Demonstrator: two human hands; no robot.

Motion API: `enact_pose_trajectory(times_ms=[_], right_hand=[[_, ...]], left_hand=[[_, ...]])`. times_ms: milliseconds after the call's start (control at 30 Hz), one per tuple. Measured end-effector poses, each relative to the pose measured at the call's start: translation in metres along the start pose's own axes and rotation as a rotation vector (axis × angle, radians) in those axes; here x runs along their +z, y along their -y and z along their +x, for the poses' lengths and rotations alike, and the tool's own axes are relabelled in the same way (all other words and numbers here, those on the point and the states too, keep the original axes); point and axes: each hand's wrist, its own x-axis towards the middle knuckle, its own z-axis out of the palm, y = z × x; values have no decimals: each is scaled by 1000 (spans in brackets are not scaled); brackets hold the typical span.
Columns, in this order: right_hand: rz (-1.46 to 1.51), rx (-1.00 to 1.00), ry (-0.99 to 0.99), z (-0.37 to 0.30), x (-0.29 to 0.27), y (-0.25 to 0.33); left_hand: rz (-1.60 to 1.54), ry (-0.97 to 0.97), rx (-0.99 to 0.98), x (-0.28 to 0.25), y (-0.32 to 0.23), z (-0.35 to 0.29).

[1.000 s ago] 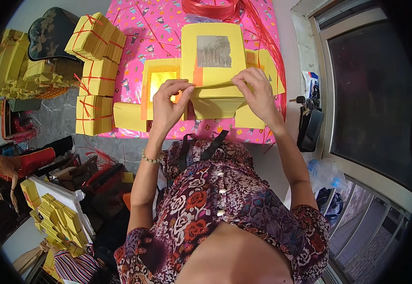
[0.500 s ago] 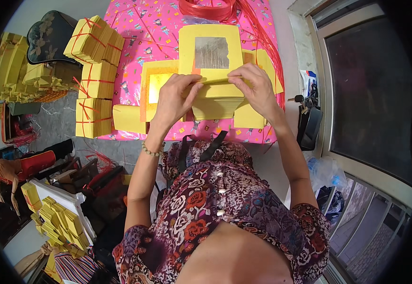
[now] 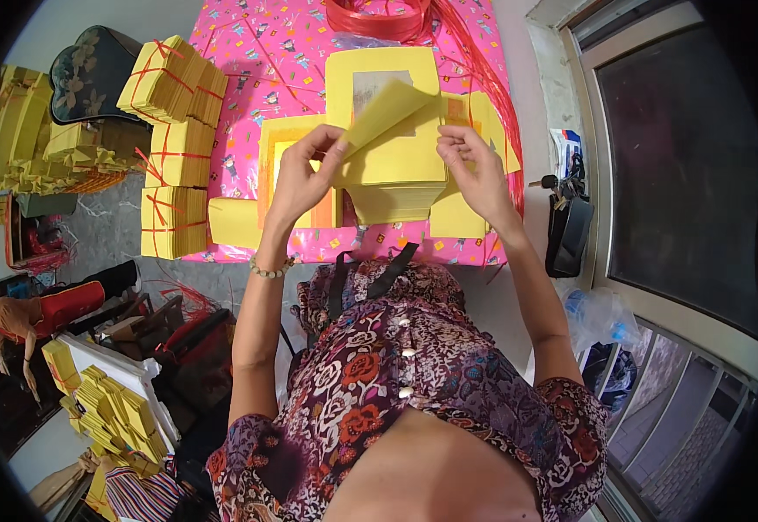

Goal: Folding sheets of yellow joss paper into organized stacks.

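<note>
On the pink printed table [image 3: 238, 139], our left hand [image 3: 308, 178] pinches a thin yellow paper sheet [image 3: 388, 113], partly turned over atop a thick yellow paper stack [image 3: 401, 202]; our right hand [image 3: 479, 174], fingers parted, pinches nothing. Red-tied yellow paper bundles [image 3: 183, 228] look finished; our stack is untied.

Lifted yellow sheet [image 3: 388, 115] looks blurred to us, hides part of the silver patch [image 3: 375, 84] under it. Left hand [image 3: 309, 176] covers some of the orange-bordered sheet [image 3: 267, 161], 10–11 o'clock. Red ribbon coil [image 3: 379, 28] and tabletop [image 3: 244, 148] cut off at 12; tabletop figures too small for us. Striped garment [image 3: 140, 492], 7–8 o'clock, cut by lower edge. Can't tell whether right hand [image 3: 475, 167] touches the stack [image 3: 396, 203].
</note>
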Motion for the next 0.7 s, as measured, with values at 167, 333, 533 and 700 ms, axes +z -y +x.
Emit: enact_pose_trajectory(times_ms=[167, 333, 533, 700], right_hand=[[206, 130, -6, 7, 2, -19], [250, 126, -94, 3, 15, 13], [21, -156, -84, 1, 29, 43], [-220, -352, 25, -7, 35, 54]], left_hand=[[379, 174, 271, 3, -22, -6], [325, 188, -21, 8, -47, 0], [-277, 2, -116, 32, -23, 18], [-420, -63, -163, 44, -24, 18]])
